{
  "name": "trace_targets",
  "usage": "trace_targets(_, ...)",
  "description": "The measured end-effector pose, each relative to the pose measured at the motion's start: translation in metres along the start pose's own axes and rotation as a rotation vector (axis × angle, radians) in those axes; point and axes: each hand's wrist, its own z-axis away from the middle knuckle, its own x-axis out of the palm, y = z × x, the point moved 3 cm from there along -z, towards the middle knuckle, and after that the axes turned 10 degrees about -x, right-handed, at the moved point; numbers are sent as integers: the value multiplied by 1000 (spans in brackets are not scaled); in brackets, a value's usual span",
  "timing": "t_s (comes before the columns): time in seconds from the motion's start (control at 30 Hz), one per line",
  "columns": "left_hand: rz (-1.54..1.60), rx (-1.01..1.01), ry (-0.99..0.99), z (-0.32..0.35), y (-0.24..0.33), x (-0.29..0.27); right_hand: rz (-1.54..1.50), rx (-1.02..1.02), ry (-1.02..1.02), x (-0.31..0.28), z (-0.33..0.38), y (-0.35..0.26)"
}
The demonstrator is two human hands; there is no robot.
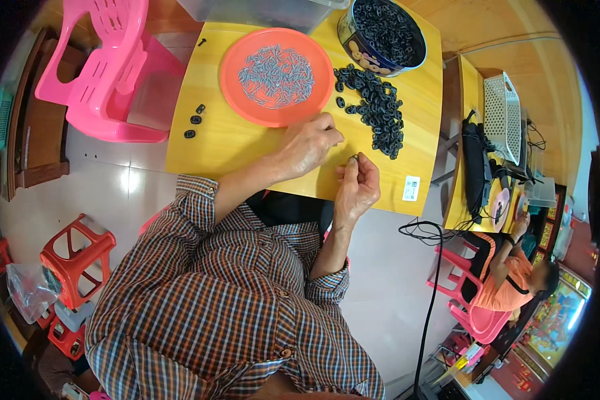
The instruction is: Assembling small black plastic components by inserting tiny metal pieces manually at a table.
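Observation:
Above the yellow table's near edge, my right hand [359, 185] pinches a small black piece [355, 158] between thumb and fingertips; it looks like the oval two-hole pieces nearby. My left hand [307, 147] is closed just left of it, fingers pinched together, and whatever it may hold is hidden. Beyond the left hand lies an orange-red round plate [230, 83] with many small grey screw-like pins [277, 77]. A loose heap of black oval pieces [380, 110] spreads to the right of the plate. Three more black pieces [195, 120] lie in a row at the table's left.
A round tin [420, 60] full of black pieces stands at the far right, beside a clear plastic bin [267, 13]. A white label [411, 189] lies near the right edge. Pink chair [107, 73] at left; another person [507, 280] sits at a side table.

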Motion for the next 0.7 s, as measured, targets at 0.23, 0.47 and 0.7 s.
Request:
trace_targets(0.23, -167, -31, -75, -5, 0, 3, 2, -1, 32, -3, 0, 1)
trace_targets(0.47, 16, -47, -51, -4, -4, -2, 31, -8, 36, -6, 3, 3)
trace_targets(0.7, 639, -486, -216, -5, 0, -17, -29, 14, 37, -4, 4, -8)
